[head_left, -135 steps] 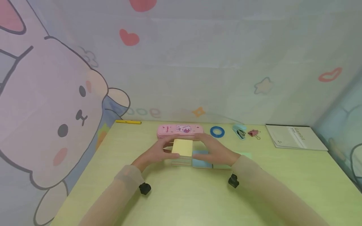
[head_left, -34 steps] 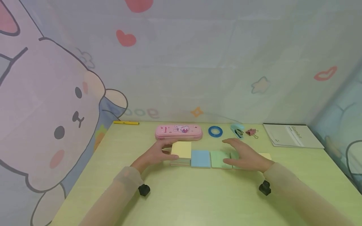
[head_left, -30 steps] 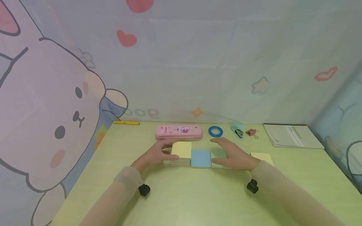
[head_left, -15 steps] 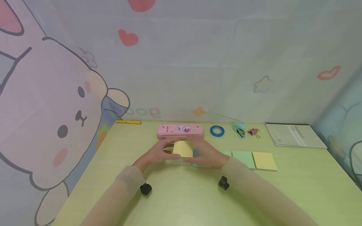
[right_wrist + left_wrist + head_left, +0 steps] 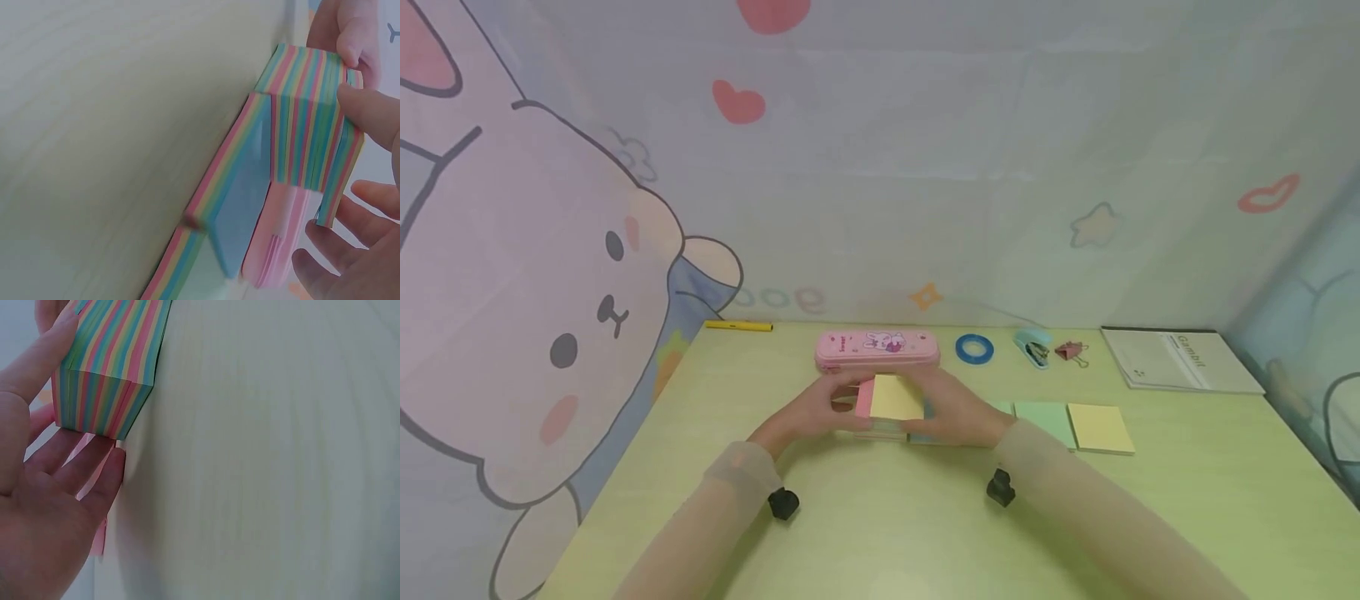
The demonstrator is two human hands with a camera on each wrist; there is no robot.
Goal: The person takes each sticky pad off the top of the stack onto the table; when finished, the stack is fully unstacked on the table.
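A block of stacked sticky note pads [image 5: 103, 400] with striped sides stands mid-table. My left hand [image 5: 811, 412] holds it from the left, thumb on the near side and fingers behind. My right hand [image 5: 958, 410] pinches the top yellow sticky note pad [image 5: 897, 397] between thumb and fingertips. That pad sits shifted right, and a pink strip [image 5: 864, 400] shows beside it. In the right wrist view it tilts slightly away from the block. Low against the block lies a blue pad [image 5: 240, 194], mostly hidden by my right hand in the head view.
Rightward, the row continues with a green pad [image 5: 1047, 425] and a yellow pad [image 5: 1101, 429]. Behind are a pink pencil case [image 5: 877, 348], blue tape roll [image 5: 974, 349], stapler [image 5: 1034, 348], binder clip [image 5: 1071, 352], notebook [image 5: 1182, 360] and yellow pen [image 5: 739, 326].
A yellow pad now lies at the row's right end. My right hand came back left to the block and slid the top pad rightward, baring pink. My left hand stayed.
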